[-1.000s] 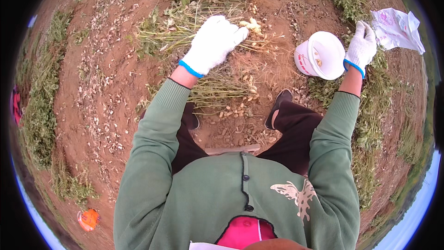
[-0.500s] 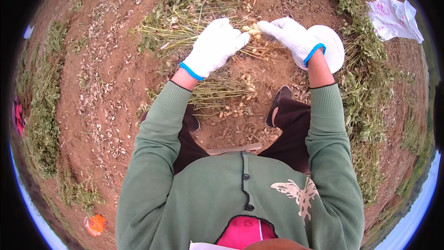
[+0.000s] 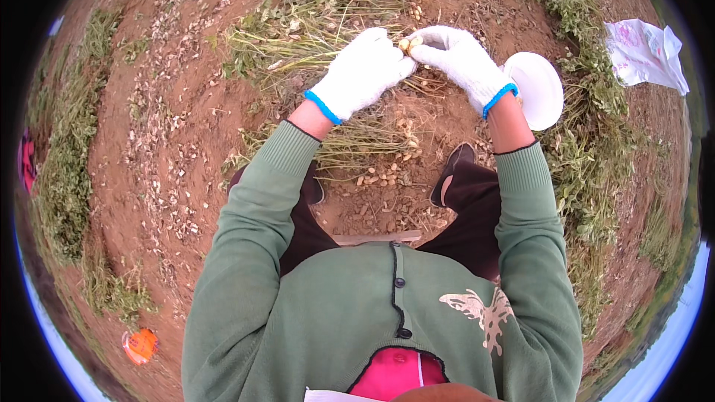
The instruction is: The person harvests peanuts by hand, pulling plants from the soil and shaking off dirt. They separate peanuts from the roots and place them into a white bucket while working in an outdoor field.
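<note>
Seen from above, the person sits on bare reddish soil (image 3: 112,179), both hands in white gloves with blue cuffs meeting at about 12 o'clock. The left hand (image 3: 363,73) is curled closed around a bunch of uprooted peanut plants (image 3: 313,37), whose green stems trail off toward 11 o'clock. The right hand (image 3: 462,59) touches the left, its fingertips pinched shut on pale peanut pods (image 3: 407,44) held right between the two hands. Just beside the right wrist, toward 2 o'clock, a white bowl (image 3: 538,89) rests on the ground, partly hidden by the forearm. Loose pods (image 3: 383,175) lie scattered on the soil in front of the person's dark shoes. A crumpled white plastic bag (image 3: 644,52) lies well apart at 2 o'clock among low green plants. A small orange object (image 3: 140,345) sits at 8 o'clock near the rim
</note>
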`<state>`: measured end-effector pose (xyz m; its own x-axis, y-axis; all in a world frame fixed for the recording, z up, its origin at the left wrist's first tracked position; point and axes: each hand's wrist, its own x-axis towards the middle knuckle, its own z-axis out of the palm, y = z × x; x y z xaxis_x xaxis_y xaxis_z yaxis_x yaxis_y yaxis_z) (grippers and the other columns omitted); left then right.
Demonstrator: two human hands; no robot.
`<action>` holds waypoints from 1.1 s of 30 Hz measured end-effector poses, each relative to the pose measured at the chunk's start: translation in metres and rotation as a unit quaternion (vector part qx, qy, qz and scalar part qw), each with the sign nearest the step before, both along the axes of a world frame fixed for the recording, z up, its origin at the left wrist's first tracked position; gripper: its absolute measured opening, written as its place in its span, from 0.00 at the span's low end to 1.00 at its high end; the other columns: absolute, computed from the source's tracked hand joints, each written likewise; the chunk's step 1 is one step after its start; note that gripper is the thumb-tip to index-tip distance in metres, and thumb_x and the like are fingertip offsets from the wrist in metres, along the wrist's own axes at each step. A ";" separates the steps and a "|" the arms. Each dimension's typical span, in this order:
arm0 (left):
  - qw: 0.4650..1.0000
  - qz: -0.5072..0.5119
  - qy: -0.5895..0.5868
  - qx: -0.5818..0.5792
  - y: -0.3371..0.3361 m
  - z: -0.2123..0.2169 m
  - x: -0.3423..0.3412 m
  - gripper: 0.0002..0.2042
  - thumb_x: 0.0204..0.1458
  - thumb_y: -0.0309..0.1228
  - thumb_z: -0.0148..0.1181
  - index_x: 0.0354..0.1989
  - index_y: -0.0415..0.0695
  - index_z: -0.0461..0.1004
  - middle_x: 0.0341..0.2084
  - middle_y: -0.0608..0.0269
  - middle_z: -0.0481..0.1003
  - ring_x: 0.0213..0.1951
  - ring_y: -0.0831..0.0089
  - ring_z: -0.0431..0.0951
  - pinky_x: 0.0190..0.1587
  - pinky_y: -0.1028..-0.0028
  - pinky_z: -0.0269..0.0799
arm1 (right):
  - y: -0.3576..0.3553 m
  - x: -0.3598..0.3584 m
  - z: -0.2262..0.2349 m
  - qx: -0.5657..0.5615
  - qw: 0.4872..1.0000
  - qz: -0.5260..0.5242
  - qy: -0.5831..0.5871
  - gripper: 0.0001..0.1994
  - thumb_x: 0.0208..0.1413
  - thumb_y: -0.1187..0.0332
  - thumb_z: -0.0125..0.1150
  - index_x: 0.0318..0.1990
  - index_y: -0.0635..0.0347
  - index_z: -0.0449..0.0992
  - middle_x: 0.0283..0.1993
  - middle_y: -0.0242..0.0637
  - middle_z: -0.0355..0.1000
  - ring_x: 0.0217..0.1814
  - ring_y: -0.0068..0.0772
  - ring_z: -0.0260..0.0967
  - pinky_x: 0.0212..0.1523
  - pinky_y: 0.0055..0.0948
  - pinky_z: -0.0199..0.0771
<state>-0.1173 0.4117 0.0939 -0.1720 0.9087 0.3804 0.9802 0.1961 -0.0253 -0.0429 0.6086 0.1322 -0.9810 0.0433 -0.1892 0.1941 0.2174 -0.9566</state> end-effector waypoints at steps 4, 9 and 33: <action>1.000 -0.014 0.004 0.015 -0.002 -0.001 0.000 0.10 0.51 0.27 0.57 0.43 0.50 0.74 0.26 0.63 0.71 0.35 0.62 0.75 0.55 0.59 0.71 | -0.004 -0.004 -0.009 0.030 1.000 0.005 -0.005 0.13 0.58 0.61 0.65 0.40 0.63 0.83 0.39 0.31 0.81 0.42 0.21 0.73 0.47 0.27 0.71; 1.000 -0.004 0.000 0.023 -0.001 -0.003 -0.001 0.11 0.51 0.26 0.58 0.43 0.50 0.76 0.27 0.63 0.73 0.36 0.61 0.76 0.55 0.58 0.71 | 0.000 -0.004 -0.013 0.129 0.990 -0.049 0.017 0.14 0.59 0.59 0.63 0.41 0.62 0.83 0.38 0.31 0.80 0.42 0.22 0.75 0.46 0.29 0.72; 0.990 -0.048 -0.114 0.063 -0.010 0.026 -0.006 0.19 0.49 0.23 0.56 0.49 0.54 0.82 0.33 0.64 0.80 0.41 0.60 0.79 0.63 0.56 0.67 | 0.056 0.033 -0.023 -0.087 0.987 0.112 0.082 0.20 0.64 0.55 0.59 0.55 0.59 0.80 0.60 0.33 0.75 0.59 0.29 0.70 0.65 0.34 0.62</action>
